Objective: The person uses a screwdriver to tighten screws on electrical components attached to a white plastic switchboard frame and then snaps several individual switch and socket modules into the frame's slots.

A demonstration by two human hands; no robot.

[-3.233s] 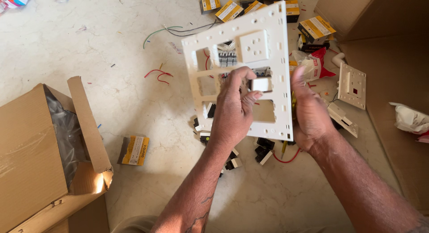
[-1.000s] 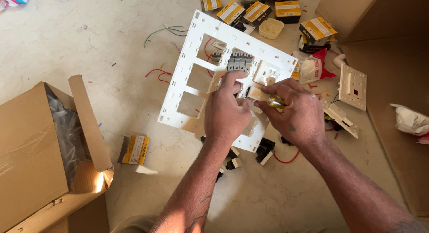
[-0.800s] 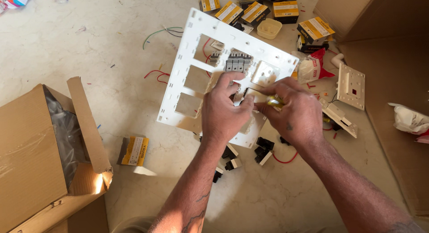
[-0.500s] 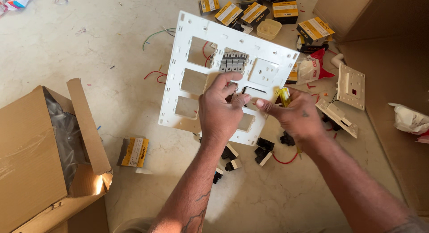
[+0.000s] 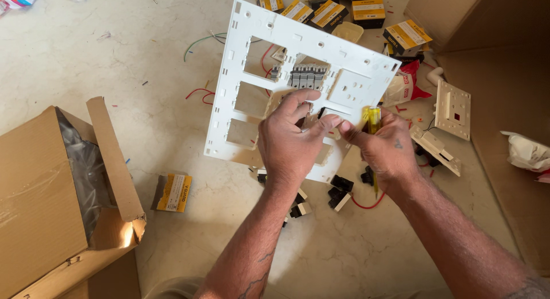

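Holding: the left hand (image 5: 292, 147) grips the white plate (image 5: 275, 64) at its lower middle, fingers curled over the front and thumb behind, so the plate hangs tilted above the floor (image 5: 103, 58).
Right hand: the right hand (image 5: 384, 153) is closed around a yellow-handled screwdriver (image 5: 373, 118), its fingertips meeting the left thumb at a small opening in the plate.
Plate: a large frame with several rectangular cut-outs, held in the air, its top corner toward the yellow boxes (image 5: 329, 12).
Done: one row of grey switches (image 5: 305, 77) sits in the upper middle cut-out, and a blank white square (image 5: 350, 88) fills the slot to its right.
In hand: by my reading, a small part is being pressed or seated at the slot just under the switches; the part itself is hidden by the fingers.
Left: the three cut-outs on the plate's left side and the one under the left hand look empty, so I judge most of the fitting is still to do.
Spare parts: black and white modules (image 5: 338, 193) lie on the floor under the wrists, with a red wire (image 5: 366, 206) beside them.
Around: an open carton (image 5: 63, 190) stands at the left, a lone yellow box (image 5: 173, 192) near it, and a smaller cream plate (image 5: 452, 109) lies at the right.
Uncertain: whether the screwdriver tip touches anything cannot be told.
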